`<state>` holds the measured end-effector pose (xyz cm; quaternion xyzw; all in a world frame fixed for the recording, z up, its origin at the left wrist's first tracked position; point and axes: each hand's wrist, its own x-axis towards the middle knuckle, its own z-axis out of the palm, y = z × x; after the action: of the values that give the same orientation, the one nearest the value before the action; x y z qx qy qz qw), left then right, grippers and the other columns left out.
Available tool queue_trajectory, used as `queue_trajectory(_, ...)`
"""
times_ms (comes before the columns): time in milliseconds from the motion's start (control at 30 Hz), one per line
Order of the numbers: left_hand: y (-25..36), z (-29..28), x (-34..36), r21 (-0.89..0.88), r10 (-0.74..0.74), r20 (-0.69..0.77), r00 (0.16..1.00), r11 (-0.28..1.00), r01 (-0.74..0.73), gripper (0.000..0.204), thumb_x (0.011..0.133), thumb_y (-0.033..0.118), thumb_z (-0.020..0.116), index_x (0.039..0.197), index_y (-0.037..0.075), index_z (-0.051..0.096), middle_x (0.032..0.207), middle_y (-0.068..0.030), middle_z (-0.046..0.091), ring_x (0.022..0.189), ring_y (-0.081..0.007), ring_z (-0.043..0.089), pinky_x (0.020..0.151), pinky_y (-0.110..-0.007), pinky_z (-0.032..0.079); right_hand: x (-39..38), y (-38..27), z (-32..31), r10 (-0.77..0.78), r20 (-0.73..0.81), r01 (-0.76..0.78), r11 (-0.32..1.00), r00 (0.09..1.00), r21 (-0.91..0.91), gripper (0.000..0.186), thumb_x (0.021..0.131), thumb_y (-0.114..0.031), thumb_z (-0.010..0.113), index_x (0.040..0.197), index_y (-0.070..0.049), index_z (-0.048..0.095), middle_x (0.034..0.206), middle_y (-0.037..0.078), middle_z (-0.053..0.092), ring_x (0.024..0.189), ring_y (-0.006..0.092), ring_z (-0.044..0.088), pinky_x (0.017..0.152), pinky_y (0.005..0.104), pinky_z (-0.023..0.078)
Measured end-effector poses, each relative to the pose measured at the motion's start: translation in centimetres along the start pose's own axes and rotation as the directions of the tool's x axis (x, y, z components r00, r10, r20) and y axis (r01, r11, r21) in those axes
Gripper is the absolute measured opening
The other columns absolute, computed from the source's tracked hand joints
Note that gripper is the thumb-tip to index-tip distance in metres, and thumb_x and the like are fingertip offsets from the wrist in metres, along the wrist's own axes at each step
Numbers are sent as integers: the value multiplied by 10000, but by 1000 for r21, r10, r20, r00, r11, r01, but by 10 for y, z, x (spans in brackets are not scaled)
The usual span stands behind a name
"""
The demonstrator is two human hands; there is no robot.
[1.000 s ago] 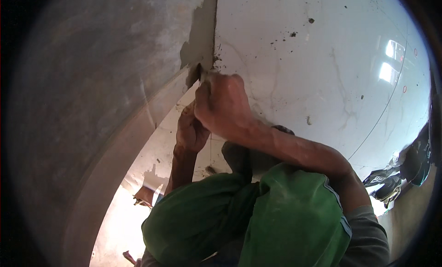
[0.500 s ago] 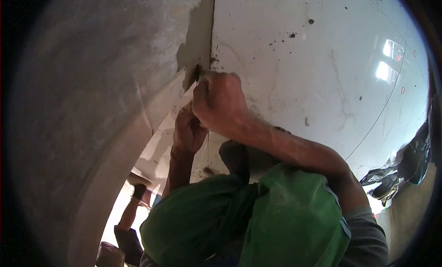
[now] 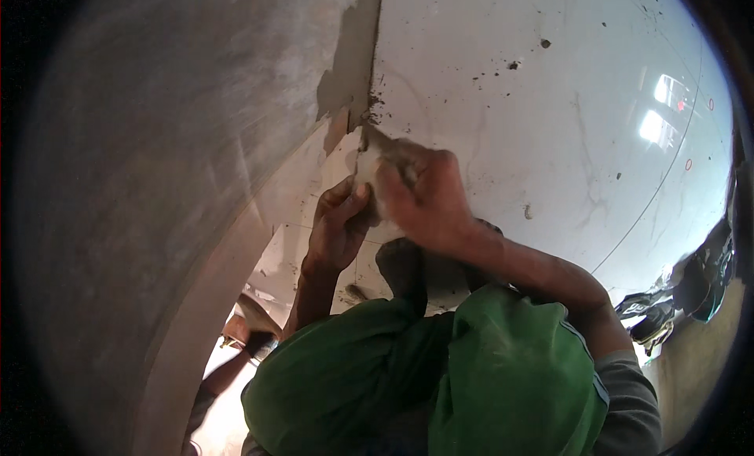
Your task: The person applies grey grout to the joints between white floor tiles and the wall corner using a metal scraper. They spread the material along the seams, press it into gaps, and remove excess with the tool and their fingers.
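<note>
My right hand is closed in a fist-like grip over the edge of a glossy white floor tile. What it grips is blurred; a thin dark tip shows ahead of the knuckles. Just to its left, my left hand is closed, thumb against bent fingers, at a pale blurred patch between the hands. What it pinches is hidden. Beyond both hands, a strip of grey mortar runs between the tile and the wall. A pale skirting strip lies along the wall's foot.
A grey plastered wall rises close on the left. Dark crumbs are scattered over the tile. My green-clad knees are below my arms. Another person's limb shows at lower left. Dark bags or cloth lie at far right.
My right hand has drawn back toward me and to the right, away from the mortar gap. The left hand has shifted slightly right. The other person's limb at lower left has moved.
</note>
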<state>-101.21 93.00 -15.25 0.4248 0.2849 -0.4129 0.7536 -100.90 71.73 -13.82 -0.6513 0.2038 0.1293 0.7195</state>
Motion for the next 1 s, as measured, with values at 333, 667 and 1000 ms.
queue_trajectory(333, -8, -33, -11, 268, 18, -53, 998, 963, -3, 367, 1143, 323, 567, 1239, 0, 715, 1089, -76, 759, 902, -175, 733, 866, -295, 578, 16, 20, -40, 140, 111, -165, 952, 984, 259, 222, 1013, -144, 679, 1019, 67, 748, 816, 20, 725, 721, 93, 624, 637, 325, 529)
queue_trajectory(667, -21, 32, -17, 630, 276, -69, 959, 757, -172, 318, 1107, 288, 666, 1167, -18, 724, 1037, -60, 734, 980, -119, 665, 887, -310, 526, -38, 29, -44, 243, 410, -258, 966, 879, -20, 247, 1005, -202, 731, 986, 40, 773, 858, 15, 734, 782, 67, 631, 703, 273, 514)
queue_trajectory(1000, -41, 9, -42, 321, 206, 40, 978, 924, -208, 229, 1107, 194, 612, 1104, -5, 725, 946, -8, 688, 829, -113, 623, 823, -318, 550, -68, 15, -39, 257, 331, -293, 954, 908, 66, 262, 1027, -196, 685, 1048, 53, 766, 865, 54, 747, 768, 98, 676, 728, 293, 559)
